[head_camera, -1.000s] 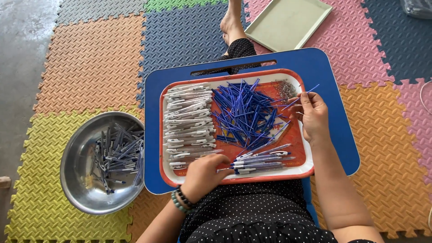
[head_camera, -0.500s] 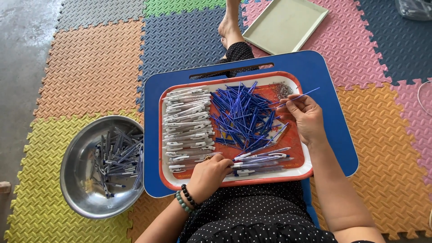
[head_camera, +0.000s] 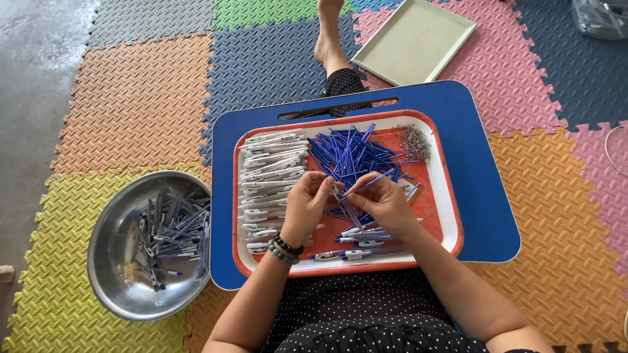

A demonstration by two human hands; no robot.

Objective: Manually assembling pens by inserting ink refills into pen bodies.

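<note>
Over the middle of the orange-rimmed tray, both hands are meeting. The left hand is pinching a white pen barrel between thumb and fingers; the right hand is closing its fingertips on a thin blue ink refill, whose near end is pointing into the barrel. Whether the refill is already seated inside, I cannot tell.

Stock on the tray: a stack of empty white barrels is lying along the left side, a loose heap of blue refills is filling the centre, and a small pile of metal springs is sitting in the far right corner. A few finished-looking pens are lying along the near edge, just beside the right wrist.

The tray is resting on a blue lap desk. To the left, on the foam floor mat, a steel bowl is holding a batch of pens.

Judgement: the work is partway along. The bowl is holding a fair batch, yet the barrel stack and refill heap are both large, so much is remaining.
</note>
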